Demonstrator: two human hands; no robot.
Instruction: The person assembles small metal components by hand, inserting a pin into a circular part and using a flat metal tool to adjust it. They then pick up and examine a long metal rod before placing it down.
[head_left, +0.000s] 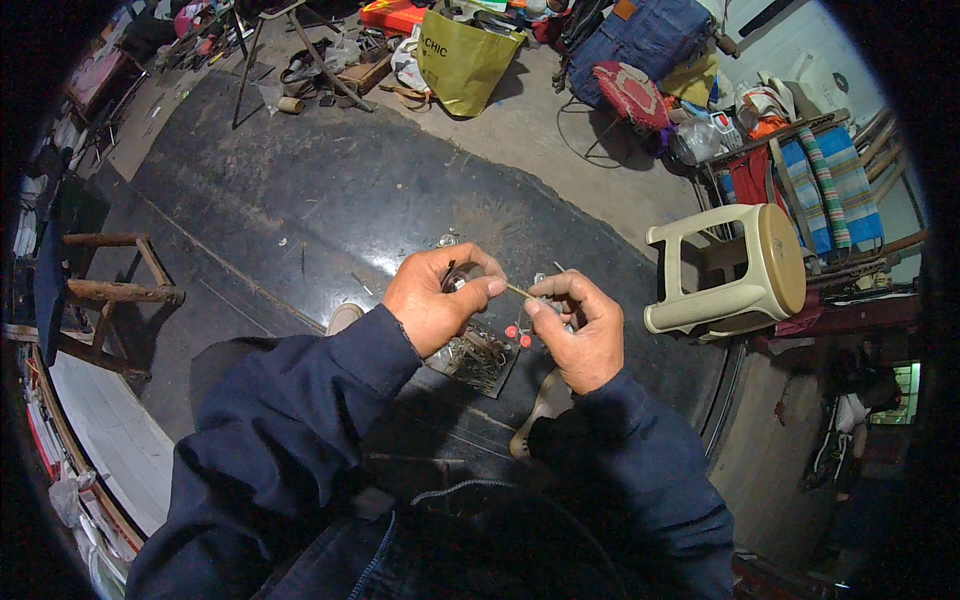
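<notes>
My left hand [432, 298] is closed, pinching one end of a thin brownish rod [518, 291] between thumb and forefinger. My right hand [585, 335] holds the other end in a similar pinch, and the rod spans the short gap between them. What else may be inside the curled fingers is hidden. Just below the hands lie two small red round pieces [525, 341]. Beside them, a heap of small metal bits [475, 362] rests on a dark flat sheet, partly in shadow.
A cream plastic stool [730, 270] lies on its side at the right. To the left stands a wooden stool [120, 291]. A yellow bag [465, 62] and assorted clutter line the far side. My shoes [541, 415] rest on the black floor mat [330, 180].
</notes>
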